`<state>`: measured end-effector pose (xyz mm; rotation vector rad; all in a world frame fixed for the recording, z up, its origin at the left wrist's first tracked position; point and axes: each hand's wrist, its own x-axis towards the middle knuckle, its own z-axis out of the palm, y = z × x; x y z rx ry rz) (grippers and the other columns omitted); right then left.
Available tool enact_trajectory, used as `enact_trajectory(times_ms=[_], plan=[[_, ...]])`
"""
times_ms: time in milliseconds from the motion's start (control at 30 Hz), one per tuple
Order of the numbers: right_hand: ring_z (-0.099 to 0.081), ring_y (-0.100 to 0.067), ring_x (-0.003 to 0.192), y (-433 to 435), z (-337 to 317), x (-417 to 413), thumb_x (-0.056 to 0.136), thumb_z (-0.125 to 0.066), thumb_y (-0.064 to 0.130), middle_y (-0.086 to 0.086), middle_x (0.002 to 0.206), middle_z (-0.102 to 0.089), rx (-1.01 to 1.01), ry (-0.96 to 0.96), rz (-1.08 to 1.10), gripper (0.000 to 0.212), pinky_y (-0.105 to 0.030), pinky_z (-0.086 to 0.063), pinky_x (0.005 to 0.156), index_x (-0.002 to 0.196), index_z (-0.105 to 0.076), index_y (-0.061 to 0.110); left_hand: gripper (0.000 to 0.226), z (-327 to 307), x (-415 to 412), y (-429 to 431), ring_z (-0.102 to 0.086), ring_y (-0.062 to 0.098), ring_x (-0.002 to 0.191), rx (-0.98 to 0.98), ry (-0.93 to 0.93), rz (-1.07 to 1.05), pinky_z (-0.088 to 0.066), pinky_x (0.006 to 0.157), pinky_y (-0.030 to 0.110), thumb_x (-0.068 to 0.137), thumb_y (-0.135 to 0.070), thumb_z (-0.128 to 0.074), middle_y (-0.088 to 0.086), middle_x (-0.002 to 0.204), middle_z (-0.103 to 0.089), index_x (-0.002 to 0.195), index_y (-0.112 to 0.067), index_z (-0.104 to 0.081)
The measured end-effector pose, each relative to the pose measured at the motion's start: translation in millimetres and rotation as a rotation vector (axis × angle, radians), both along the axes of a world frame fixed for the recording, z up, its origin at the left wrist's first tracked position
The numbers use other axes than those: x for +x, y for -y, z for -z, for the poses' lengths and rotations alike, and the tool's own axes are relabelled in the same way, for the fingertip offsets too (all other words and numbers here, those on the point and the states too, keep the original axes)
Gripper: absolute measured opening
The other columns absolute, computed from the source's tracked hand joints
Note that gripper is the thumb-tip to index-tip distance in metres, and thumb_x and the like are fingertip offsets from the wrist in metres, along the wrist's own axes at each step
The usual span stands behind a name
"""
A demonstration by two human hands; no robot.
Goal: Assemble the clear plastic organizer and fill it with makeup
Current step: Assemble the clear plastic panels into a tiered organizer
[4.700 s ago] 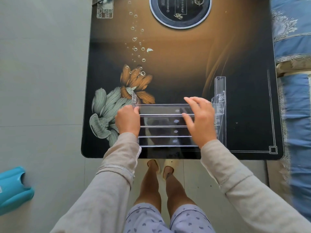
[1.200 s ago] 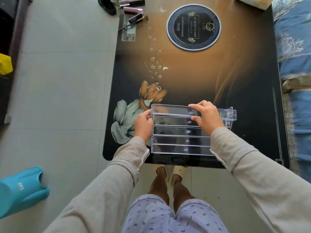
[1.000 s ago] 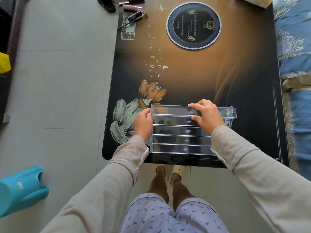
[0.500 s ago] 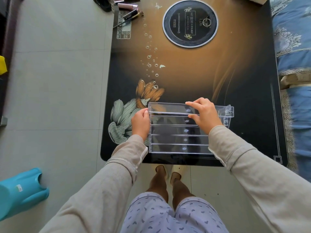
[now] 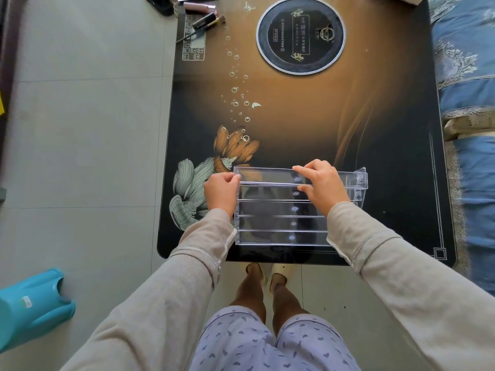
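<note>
- Near the front edge of the desk (image 5: 388, 156), the clear organizer (image 5: 281, 223) lies flat, its lowest tier just inside that edge.
- Left hand (image 5: 221, 192) grips the left end of the rearmost strip, fingers curled round its corner.
- Right hand (image 5: 322, 187) pinches the same strip near its middle, thumb on the near side, fingers over the far side.
- Open desk surface extends behind and to the right of the organizer.
- Blue patterned fabric (image 5: 466, 76) borders the desk's right edge.
- Makeup (image 5: 203, 14) lies at the far left corner, well apart from the organizer and partly cut off by the top of the view.
- Right sleeve (image 5: 375, 236) hides the organizer's near right corner; its clear walls are hard to separate from desk reflections.
</note>
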<state>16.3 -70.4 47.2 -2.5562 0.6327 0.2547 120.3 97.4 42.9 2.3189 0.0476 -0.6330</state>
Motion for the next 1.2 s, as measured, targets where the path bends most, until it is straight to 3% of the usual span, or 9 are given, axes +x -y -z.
enact_trajectory(times_ms=[100,200,533,667,800,933,1000,1100,1200], plan=[[-0.051,-0.029,0.108,-2,2,-2,0.083,-0.065,0.007,-0.015,0.114,-0.061,-0.014,0.014,0.02,0.042,-0.036,-0.042,0.096,0.125,-0.059,0.013,0.023,0,5,8,-0.059,0.024,0.074,0.107,0.028,-0.009,-0.049,0.075,0.029,0.087,-0.019,-0.061,0.003,0.061,-0.064,0.075,-0.005,-0.074],[-0.049,-0.028,0.11,-1,3,-2,0.085,-0.063,0.006,-0.013,0.117,-0.06,-0.005,0.018,0.034,0.042,-0.033,-0.041,0.096,0.126,-0.058,0.014,0.022,1,15,12,-0.067,0.031,0.091,0.243,0.046,0.071,-0.049,0.075,0.029,0.085,-0.018,-0.063,0.016,0.091,-0.074,0.093,0.0,-0.073],[-0.046,-0.026,0.117,0,5,-8,0.084,-0.064,0.012,-0.011,0.121,-0.058,-0.02,0.054,0.031,0.05,-0.033,-0.032,0.108,0.132,-0.05,0.012,0.025,0,17,15,-0.067,0.032,0.087,0.36,0.097,0.199,-0.054,0.079,0.034,0.086,-0.019,-0.062,0.02,0.092,-0.072,0.093,0.004,-0.071],[-0.05,-0.028,0.115,5,-5,-27,0.083,-0.065,0.011,-0.013,0.118,-0.06,-0.036,0.218,0.225,0.041,-0.031,-0.032,0.105,0.123,-0.057,0.006,0.026,-1,15,15,-0.067,0.03,0.086,0.352,0.107,0.196,-0.053,0.075,0.032,0.086,-0.021,-0.063,0.019,0.091,-0.072,0.093,0.003,-0.071],[-0.053,-0.032,0.107,18,-16,-50,0.084,-0.059,0.004,-0.017,0.109,-0.063,0.016,0.352,0.635,0.022,-0.031,-0.038,0.094,0.106,-0.065,0.002,0.026,-2,14,16,-0.067,0.031,0.086,0.34,0.089,0.181,-0.053,0.075,0.033,0.086,-0.021,-0.063,0.019,0.091,-0.072,0.094,0.003,-0.071],[-0.056,-0.028,0.107,43,-17,-58,0.089,-0.054,0.007,-0.017,0.117,-0.06,0.214,0.297,1.058,0.028,-0.026,-0.042,0.091,0.115,-0.061,0.002,0.026,-2,13,16,-0.067,0.031,0.082,0.347,0.073,0.176,-0.052,0.072,0.032,0.087,-0.022,-0.063,0.019,0.086,-0.072,0.089,0.003,-0.072],[-0.059,-0.026,0.104,54,-15,-59,0.089,-0.056,0.011,-0.017,0.118,-0.063,0.318,0.197,1.093,0.031,-0.027,-0.042,0.095,0.118,-0.06,0.001,0.026,-2,12,16,-0.067,0.031,0.08,0.35,0.065,0.172,-0.05,0.068,0.031,0.087,-0.021,-0.062,0.019,0.084,-0.072,0.086,0.003,-0.072],[-0.06,-0.024,0.089,58,-12,-56,0.086,-0.057,0.009,-0.021,0.107,-0.069,0.382,0.15,1.066,0.025,-0.043,-0.048,0.098,0.105,-0.068,-0.002,0.026,-2,12,17,-0.067,0.032,0.081,0.347,0.06,0.172,-0.051,0.07,0.032,0.087,-0.021,-0.062,0.019,0.086,-0.072,0.089,0.002,-0.072],[-0.064,-0.042,0.093,56,-13,-53,0.086,-0.055,0.009,-0.028,0.098,-0.069,0.385,0.159,1.058,0.024,-0.05,-0.052,0.09,0.091,-0.07,-0.009,0.026,-1,12,17,-0.066,0.032,0.083,0.362,0.07,0.167,-0.047,0.066,0.031,0.087,-0.021,-0.061,0.019,0.088,-0.072,0.089,0.002,-0.073]])
